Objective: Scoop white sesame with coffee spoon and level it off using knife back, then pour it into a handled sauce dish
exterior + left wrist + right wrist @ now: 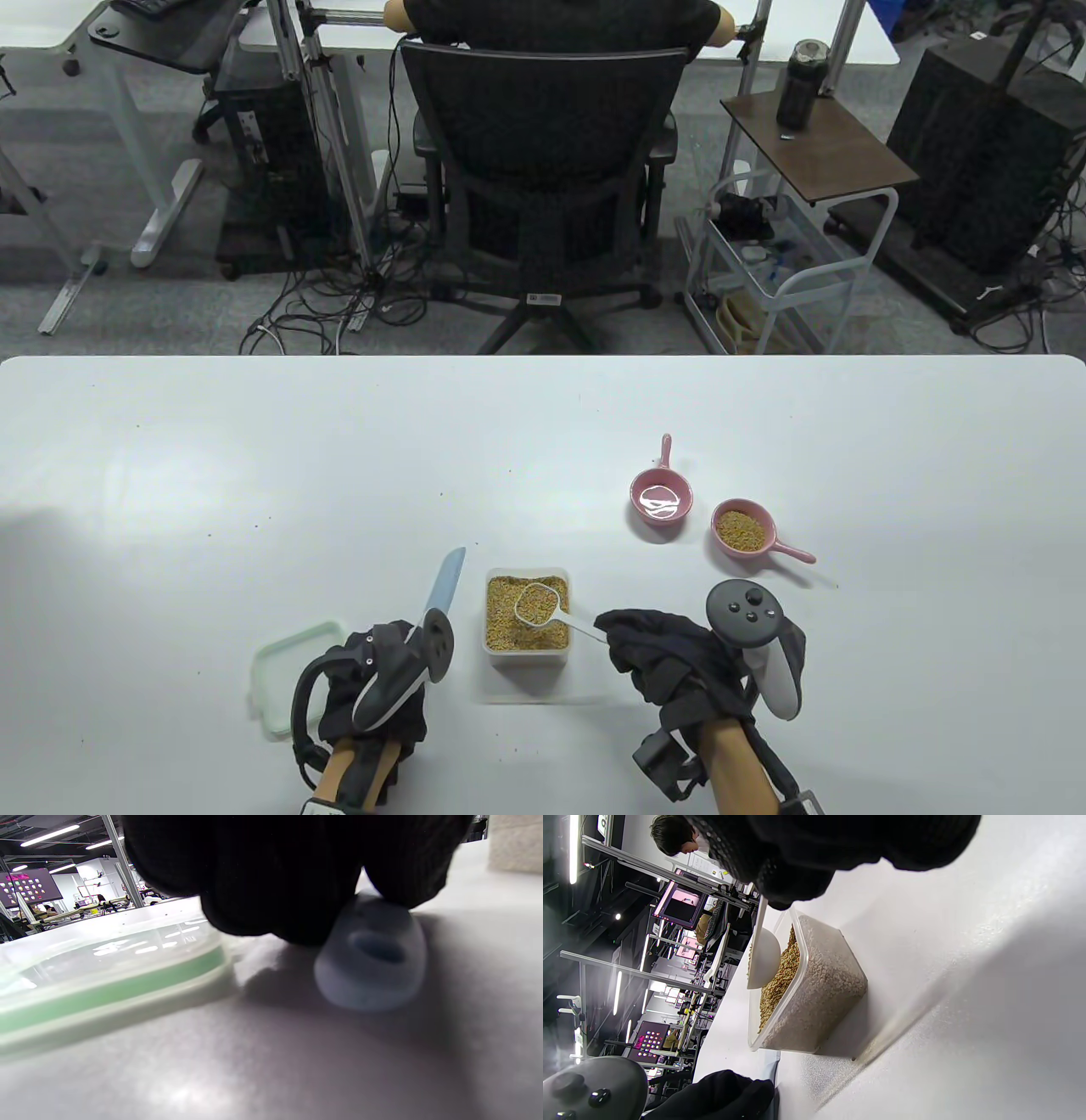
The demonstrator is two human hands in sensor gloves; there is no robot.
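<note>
Table view: right hand (670,658) pinches the coffee spoon (536,604), bowl full over the sesame container (526,618); left hand (373,688) grips the knife (445,582) — blade up, beside the container. Left wrist view: fingers (275,878) curled round the knife's handle butt (blurred), lid (106,959) just beside. Right wrist view: spoon bowl sits above the sesame — both sauce dishes (661,501) well apart.

Bright, even overhead lighting; focus uneven in the wrist views.
Glare whitens the surface (212,475) at left; soft shadows lie beneath both hands; the knife handle (371,952) and lid (106,959) are blurred; ceiling strip lights show behind.
</note>
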